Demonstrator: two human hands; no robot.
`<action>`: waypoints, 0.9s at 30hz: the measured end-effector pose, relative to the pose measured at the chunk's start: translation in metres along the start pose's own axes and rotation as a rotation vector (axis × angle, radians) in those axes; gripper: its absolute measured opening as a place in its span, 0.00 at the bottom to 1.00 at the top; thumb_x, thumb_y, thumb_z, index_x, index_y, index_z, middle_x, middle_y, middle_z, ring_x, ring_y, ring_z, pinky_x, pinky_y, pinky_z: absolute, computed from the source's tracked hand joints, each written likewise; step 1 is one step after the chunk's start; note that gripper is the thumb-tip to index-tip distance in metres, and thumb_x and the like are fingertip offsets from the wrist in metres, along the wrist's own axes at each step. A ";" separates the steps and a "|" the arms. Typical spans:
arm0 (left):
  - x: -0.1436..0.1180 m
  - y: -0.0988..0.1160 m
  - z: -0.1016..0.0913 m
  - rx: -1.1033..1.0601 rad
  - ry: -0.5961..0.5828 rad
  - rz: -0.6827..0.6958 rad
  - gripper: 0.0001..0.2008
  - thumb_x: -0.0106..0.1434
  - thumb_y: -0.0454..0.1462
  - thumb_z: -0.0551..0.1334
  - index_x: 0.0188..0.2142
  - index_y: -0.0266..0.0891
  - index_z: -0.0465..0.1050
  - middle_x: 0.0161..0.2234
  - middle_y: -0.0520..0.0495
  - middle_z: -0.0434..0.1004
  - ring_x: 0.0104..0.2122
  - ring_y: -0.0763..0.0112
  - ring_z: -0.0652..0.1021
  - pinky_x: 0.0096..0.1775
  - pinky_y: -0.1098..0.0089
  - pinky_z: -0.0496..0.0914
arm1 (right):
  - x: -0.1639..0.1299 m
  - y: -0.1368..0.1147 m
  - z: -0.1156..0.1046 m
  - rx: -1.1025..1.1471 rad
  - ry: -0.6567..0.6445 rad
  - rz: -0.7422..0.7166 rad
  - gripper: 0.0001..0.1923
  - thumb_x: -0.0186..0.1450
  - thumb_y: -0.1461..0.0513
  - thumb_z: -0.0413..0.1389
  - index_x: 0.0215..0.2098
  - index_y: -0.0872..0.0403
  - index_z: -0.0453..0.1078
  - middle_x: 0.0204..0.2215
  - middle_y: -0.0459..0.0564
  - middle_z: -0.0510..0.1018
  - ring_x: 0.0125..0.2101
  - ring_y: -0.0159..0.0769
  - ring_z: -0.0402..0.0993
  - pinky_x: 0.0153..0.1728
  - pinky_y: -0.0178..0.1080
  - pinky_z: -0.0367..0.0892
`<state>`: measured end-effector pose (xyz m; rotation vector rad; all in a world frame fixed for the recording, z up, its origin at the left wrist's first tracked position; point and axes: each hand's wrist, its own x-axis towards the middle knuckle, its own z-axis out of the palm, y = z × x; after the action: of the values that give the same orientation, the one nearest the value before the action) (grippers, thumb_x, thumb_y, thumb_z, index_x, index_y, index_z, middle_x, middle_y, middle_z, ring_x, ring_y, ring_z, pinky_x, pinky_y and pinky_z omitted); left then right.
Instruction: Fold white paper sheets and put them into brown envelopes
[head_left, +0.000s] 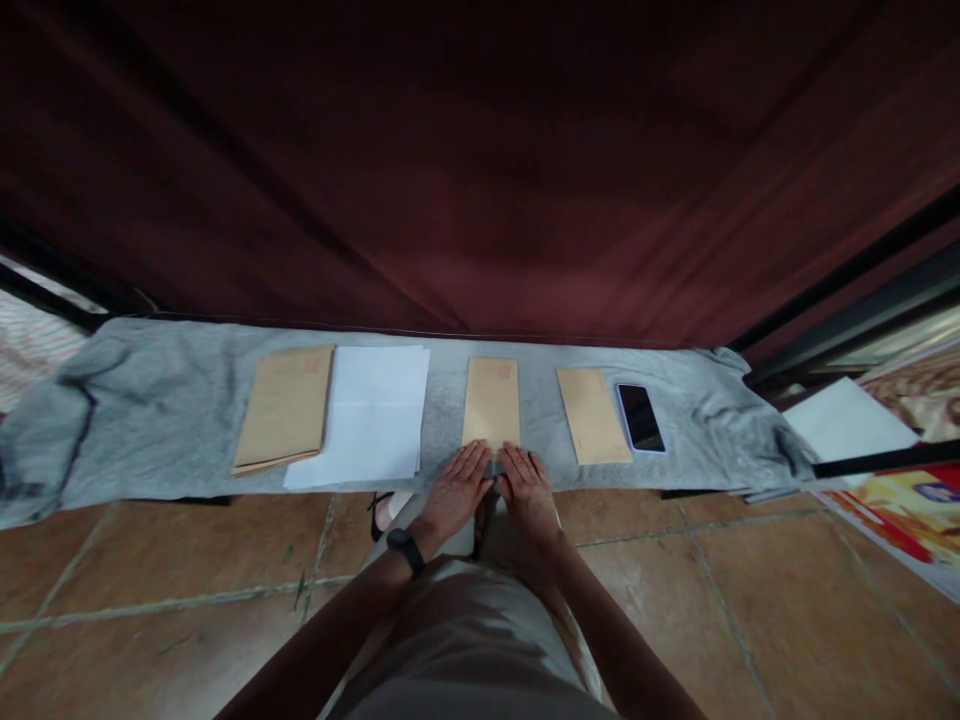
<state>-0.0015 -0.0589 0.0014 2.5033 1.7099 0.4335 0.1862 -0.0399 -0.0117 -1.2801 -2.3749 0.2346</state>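
A brown envelope with a faint red print near its top corner lies upright in front of me on the grey cloth. My left hand rests on its near left part, fingers stretched out flat. Beside it, my right hand lies flat on the near right part, fingers extended. The two hands almost meet at the thumbs and cover the envelope's near end. To the right sits another brown envelope, slightly turned and touched by neither hand.
At left, a stack of brown envelopes overlaps a pile of white paper sheets. A phone lies right of the single envelope. Behind the narrow cloth-covered surface hangs a dark red curtain. A colourful box stands at far right.
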 end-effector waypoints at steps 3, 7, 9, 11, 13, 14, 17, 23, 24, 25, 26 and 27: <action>-0.007 -0.008 -0.004 -0.003 0.010 -0.015 0.24 0.73 0.39 0.50 0.65 0.35 0.64 0.67 0.37 0.65 0.68 0.59 0.64 0.67 0.54 0.61 | -0.008 0.007 -0.001 -0.011 0.021 0.015 0.25 0.75 0.63 0.45 0.68 0.57 0.60 0.64 0.58 0.70 0.66 0.42 0.63 0.68 0.53 0.56; -0.007 -0.008 -0.007 -0.013 0.035 -0.036 0.24 0.73 0.40 0.50 0.65 0.35 0.64 0.66 0.36 0.66 0.67 0.58 0.65 0.68 0.50 0.59 | -0.011 0.011 -0.004 -0.024 0.031 0.024 0.24 0.75 0.63 0.45 0.68 0.56 0.62 0.64 0.57 0.71 0.65 0.43 0.64 0.67 0.53 0.58; -0.001 -0.001 -0.006 -0.012 0.047 -0.025 0.25 0.73 0.39 0.50 0.66 0.34 0.63 0.67 0.36 0.65 0.68 0.57 0.63 0.68 0.50 0.58 | -0.008 0.008 -0.005 -0.021 0.041 0.043 0.25 0.75 0.61 0.45 0.68 0.57 0.62 0.63 0.58 0.71 0.65 0.44 0.64 0.67 0.54 0.57; 0.009 0.007 -0.002 -0.018 0.049 0.000 0.26 0.71 0.36 0.50 0.67 0.33 0.60 0.68 0.36 0.63 0.69 0.58 0.61 0.69 0.51 0.57 | -0.001 0.002 -0.005 -0.015 0.047 0.058 0.25 0.76 0.59 0.44 0.69 0.57 0.61 0.64 0.58 0.70 0.66 0.45 0.63 0.67 0.55 0.56; 0.017 0.014 0.003 -0.020 0.033 0.010 0.28 0.69 0.33 0.49 0.68 0.31 0.58 0.69 0.35 0.61 0.70 0.60 0.60 0.69 0.53 0.57 | 0.005 -0.004 -0.002 -0.010 0.037 0.050 0.26 0.76 0.58 0.43 0.70 0.57 0.59 0.66 0.58 0.67 0.67 0.45 0.60 0.68 0.55 0.56; 0.020 0.017 0.006 -0.016 0.023 0.005 0.29 0.69 0.32 0.49 0.69 0.30 0.57 0.69 0.35 0.60 0.70 0.60 0.59 0.69 0.54 0.56 | 0.008 -0.007 0.000 -0.012 0.026 0.043 0.27 0.76 0.58 0.42 0.70 0.57 0.58 0.67 0.58 0.66 0.68 0.44 0.59 0.68 0.54 0.56; 0.022 0.019 0.012 0.002 -0.007 -0.021 0.30 0.68 0.32 0.49 0.69 0.30 0.57 0.69 0.34 0.60 0.70 0.60 0.59 0.69 0.55 0.56 | 0.008 -0.011 0.006 -0.042 0.010 0.053 0.27 0.76 0.59 0.42 0.71 0.58 0.56 0.66 0.59 0.66 0.68 0.43 0.59 0.67 0.54 0.55; 0.005 0.008 0.005 0.010 0.006 -0.049 0.29 0.70 0.39 0.53 0.68 0.30 0.58 0.69 0.34 0.58 0.70 0.57 0.58 0.69 0.54 0.56 | -0.004 -0.005 0.011 -0.066 0.059 0.071 0.26 0.76 0.59 0.43 0.70 0.58 0.58 0.67 0.60 0.66 0.67 0.45 0.61 0.66 0.55 0.56; 0.001 0.006 0.003 0.008 0.012 -0.055 0.29 0.71 0.41 0.53 0.68 0.30 0.58 0.69 0.33 0.59 0.70 0.57 0.58 0.69 0.54 0.56 | -0.005 -0.004 0.010 -0.065 0.070 0.077 0.26 0.76 0.59 0.42 0.70 0.57 0.58 0.67 0.60 0.66 0.67 0.46 0.61 0.66 0.55 0.56; -0.001 0.004 0.002 0.006 0.018 -0.064 0.29 0.72 0.42 0.53 0.68 0.30 0.59 0.69 0.33 0.59 0.70 0.57 0.59 0.69 0.54 0.57 | -0.006 -0.004 0.010 -0.063 0.080 0.084 0.26 0.76 0.59 0.42 0.70 0.58 0.58 0.66 0.60 0.66 0.67 0.46 0.61 0.66 0.55 0.56; -0.004 0.001 0.001 0.006 0.023 -0.073 0.28 0.72 0.43 0.52 0.67 0.30 0.59 0.69 0.33 0.60 0.70 0.57 0.59 0.68 0.53 0.58 | -0.007 -0.004 0.010 -0.060 0.089 0.091 0.26 0.77 0.59 0.41 0.70 0.58 0.58 0.66 0.60 0.66 0.67 0.46 0.60 0.66 0.55 0.56; -0.005 0.000 0.001 0.005 0.027 -0.083 0.28 0.73 0.43 0.52 0.67 0.30 0.60 0.68 0.33 0.61 0.69 0.57 0.60 0.68 0.53 0.58 | -0.008 -0.004 0.010 -0.055 0.098 0.096 0.26 0.77 0.59 0.41 0.70 0.58 0.58 0.66 0.60 0.67 0.67 0.46 0.60 0.66 0.55 0.56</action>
<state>-0.0033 -0.0637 -0.0005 2.4306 1.8189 0.4587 0.1829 -0.0481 -0.0214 -1.4002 -2.2553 0.1326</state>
